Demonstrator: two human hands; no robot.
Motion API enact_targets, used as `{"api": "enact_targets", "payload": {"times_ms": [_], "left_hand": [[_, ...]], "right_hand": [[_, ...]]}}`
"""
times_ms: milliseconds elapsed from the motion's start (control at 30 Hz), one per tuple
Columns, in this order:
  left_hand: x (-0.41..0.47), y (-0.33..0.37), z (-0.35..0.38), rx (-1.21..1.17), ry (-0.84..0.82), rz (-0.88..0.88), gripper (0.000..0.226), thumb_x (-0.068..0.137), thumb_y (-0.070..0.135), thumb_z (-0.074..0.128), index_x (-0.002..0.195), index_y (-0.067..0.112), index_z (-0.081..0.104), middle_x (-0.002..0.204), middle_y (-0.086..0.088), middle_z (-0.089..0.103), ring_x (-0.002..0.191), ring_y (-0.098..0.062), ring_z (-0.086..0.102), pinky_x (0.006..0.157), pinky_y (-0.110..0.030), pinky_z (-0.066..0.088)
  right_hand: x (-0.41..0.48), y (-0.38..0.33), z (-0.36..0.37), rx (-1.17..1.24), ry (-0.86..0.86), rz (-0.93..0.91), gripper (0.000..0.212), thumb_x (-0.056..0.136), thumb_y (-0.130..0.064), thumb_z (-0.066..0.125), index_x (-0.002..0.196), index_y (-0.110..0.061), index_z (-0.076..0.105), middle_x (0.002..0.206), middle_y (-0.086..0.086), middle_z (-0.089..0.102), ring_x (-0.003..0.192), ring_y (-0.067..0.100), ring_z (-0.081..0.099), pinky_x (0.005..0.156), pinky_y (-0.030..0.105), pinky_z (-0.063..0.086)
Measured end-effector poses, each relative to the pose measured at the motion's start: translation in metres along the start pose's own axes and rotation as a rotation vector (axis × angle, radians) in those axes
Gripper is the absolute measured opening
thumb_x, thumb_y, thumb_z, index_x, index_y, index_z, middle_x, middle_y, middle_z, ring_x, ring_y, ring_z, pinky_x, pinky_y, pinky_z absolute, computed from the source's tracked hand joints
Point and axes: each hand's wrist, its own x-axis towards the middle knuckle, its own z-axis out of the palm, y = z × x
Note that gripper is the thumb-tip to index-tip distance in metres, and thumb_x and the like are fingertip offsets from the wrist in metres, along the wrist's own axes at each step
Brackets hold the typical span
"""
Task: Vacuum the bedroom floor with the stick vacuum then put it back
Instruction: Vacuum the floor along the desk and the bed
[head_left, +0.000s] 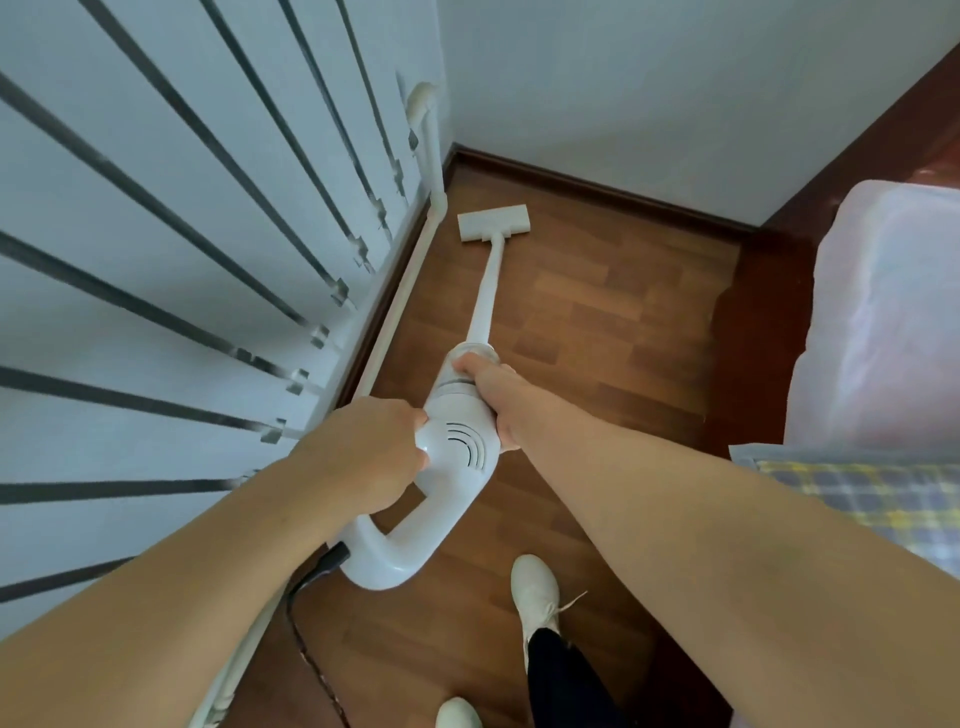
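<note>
The white stick vacuum (457, 447) slants away from me across the wooden floor (597, 322). Its flat floor head (493, 222) rests on the boards near the far corner, close to the skirting. My left hand (371, 452) is wrapped around the top of the loop handle. My right hand (493, 400) grips the motor body just below the tube joint. A black power cord (311, 613) trails from the handle's base down to the floor.
A white radiator (182, 260) with a pipe along its base lines the left wall. A bed (883, 322) with pink cover and checked sheet fills the right. White walls meet in the far corner. My white shoes (535, 587) stand on the boards below the vacuum.
</note>
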Motion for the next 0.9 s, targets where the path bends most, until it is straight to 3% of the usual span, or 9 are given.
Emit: {"api": "enact_targets", "payload": {"times_ms": [200, 267, 333, 467, 633, 767, 900], "left_hand": [[0.032, -0.006, -0.016, -0.004, 0.005, -0.040, 0.048, 0.098, 0.030, 0.048, 0.145, 0.027, 0.040, 0.130, 0.000, 0.057, 0.107, -0.016, 0.058, 0.088, -0.025, 0.044], [0.040, -0.010, -0.022, -0.017, -0.008, -0.031, 0.048, 0.097, 0.031, 0.049, 0.144, 0.028, 0.042, 0.120, 0.001, 0.060, 0.083, -0.010, 0.059, 0.072, -0.018, 0.045], [0.046, -0.012, -0.028, -0.022, -0.010, -0.027, 0.047, 0.096, 0.031, 0.050, 0.143, 0.028, 0.044, 0.110, 0.002, 0.059, 0.059, -0.003, 0.046, 0.052, -0.012, 0.034], [0.053, -0.010, -0.035, 0.019, 0.004, -0.016, 0.048, 0.097, 0.031, 0.048, 0.145, 0.030, 0.040, 0.121, 0.002, 0.059, 0.053, -0.002, 0.039, 0.047, -0.010, 0.030], [0.057, -0.001, -0.034, 0.070, -0.022, 0.029, 0.049, 0.098, 0.031, 0.047, 0.146, 0.029, 0.037, 0.124, 0.002, 0.059, 0.064, -0.008, 0.046, 0.063, -0.014, 0.039], [0.055, 0.003, -0.030, 0.094, -0.034, 0.056, 0.049, 0.098, 0.031, 0.047, 0.146, 0.029, 0.038, 0.109, 0.005, 0.058, 0.063, -0.006, 0.044, 0.067, -0.016, 0.038], [0.054, 0.009, -0.031, 0.108, -0.044, 0.089, 0.050, 0.097, 0.032, 0.047, 0.146, 0.030, 0.037, 0.125, 0.004, 0.058, 0.087, -0.010, 0.055, 0.078, -0.019, 0.040]], "right_hand": [[0.018, -0.029, 0.004, 0.017, -0.009, -0.030, 0.071, 0.092, -0.042, 0.071, 0.151, -0.024, 0.038, 0.136, 0.018, 0.061, 0.117, 0.041, 0.068, 0.101, 0.063, 0.055], [0.020, -0.036, 0.005, 0.011, 0.001, -0.040, 0.071, 0.091, -0.042, 0.072, 0.151, -0.023, 0.039, 0.135, 0.017, 0.060, 0.116, 0.041, 0.068, 0.100, 0.062, 0.056], [0.021, -0.042, 0.006, 0.018, 0.009, -0.046, 0.072, 0.090, -0.042, 0.072, 0.151, -0.022, 0.039, 0.134, 0.015, 0.060, 0.115, 0.040, 0.068, 0.099, 0.061, 0.056], [0.018, -0.048, 0.002, 0.042, 0.023, -0.044, 0.073, 0.091, -0.043, 0.071, 0.153, -0.025, 0.037, 0.135, 0.013, 0.060, 0.115, 0.038, 0.068, 0.096, 0.058, 0.058], [0.018, -0.046, -0.009, 0.083, 0.037, -0.034, 0.073, 0.091, -0.043, 0.071, 0.153, -0.026, 0.036, 0.134, 0.013, 0.061, 0.115, 0.039, 0.069, 0.099, 0.060, 0.057], [0.018, -0.037, -0.015, 0.115, 0.051, -0.038, 0.072, 0.091, -0.042, 0.071, 0.153, -0.026, 0.037, 0.131, 0.013, 0.063, 0.112, 0.038, 0.070, 0.098, 0.059, 0.058], [0.015, -0.031, -0.024, 0.149, 0.072, -0.049, 0.071, 0.091, -0.042, 0.070, 0.153, -0.026, 0.038, 0.127, 0.013, 0.065, 0.108, 0.036, 0.072, 0.091, 0.054, 0.061]]}}
